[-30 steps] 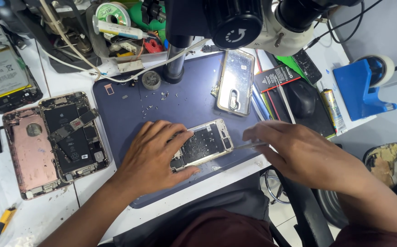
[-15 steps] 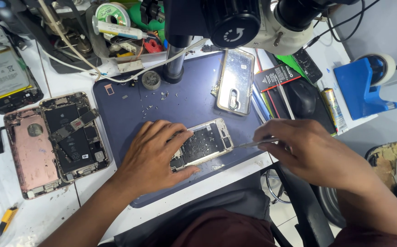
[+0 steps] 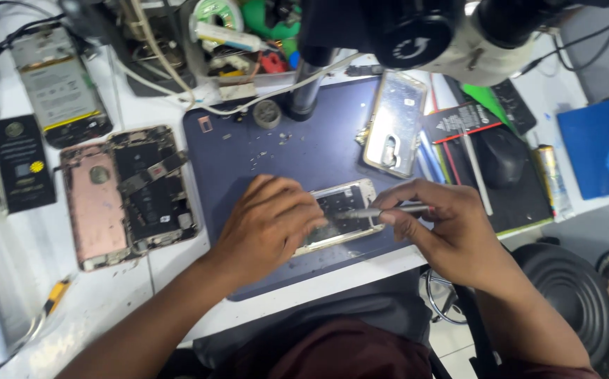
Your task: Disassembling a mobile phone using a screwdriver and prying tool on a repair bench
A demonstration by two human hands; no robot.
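Pressing down with curled fingers, the left hand (image 3: 266, 224) pins the opened phone (image 3: 339, 214) flat on the dark blue mat (image 3: 248, 151), near its near edge. The right hand (image 3: 452, 231) pinches a slim metal tool (image 3: 382, 210), its tip over the phone's insides. Bare mat lies beyond the phone; a clear phone case (image 3: 394, 123) sits far right, 1 dismantled pink phone (image 3: 129, 193) left.

White desk (image 3: 178, 281) surface, scuffed and stained, carries a dark blue work mat (image 3: 318, 151). Black round stool (image 3: 564, 295) stands at right beside the desk edge. Lighting even and bright
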